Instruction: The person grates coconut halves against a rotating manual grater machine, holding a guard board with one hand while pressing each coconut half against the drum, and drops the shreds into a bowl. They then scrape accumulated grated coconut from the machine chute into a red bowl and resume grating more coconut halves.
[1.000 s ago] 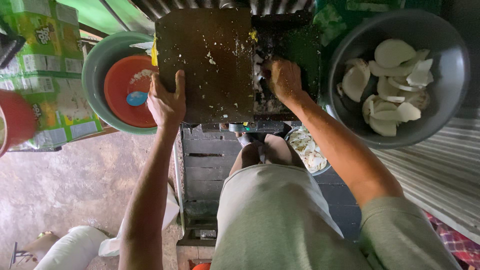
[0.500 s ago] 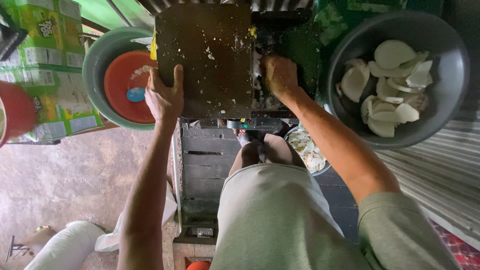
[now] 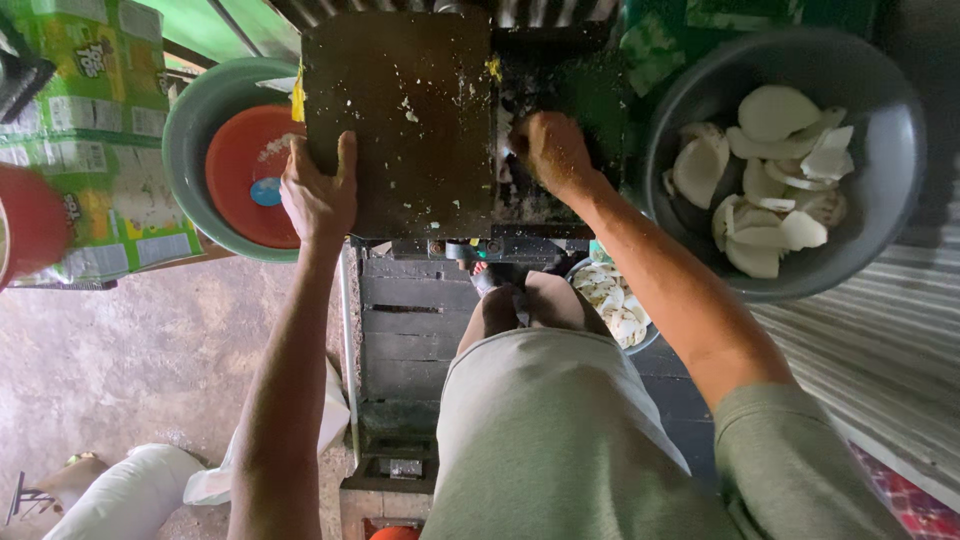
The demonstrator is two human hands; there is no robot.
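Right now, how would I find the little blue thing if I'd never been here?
Start at the dark metal machine top under the left hand. Just left of it sits a green basin holding a red bowl. The small blue disc lies in that bowl, the only blue thing there.

Your left hand (image 3: 318, 195) has the green bowl (image 3: 190, 120) close on its left. Your right hand (image 3: 548, 150) is squeezed between the dark board (image 3: 400, 120) and the big grey bowl (image 3: 880, 130).
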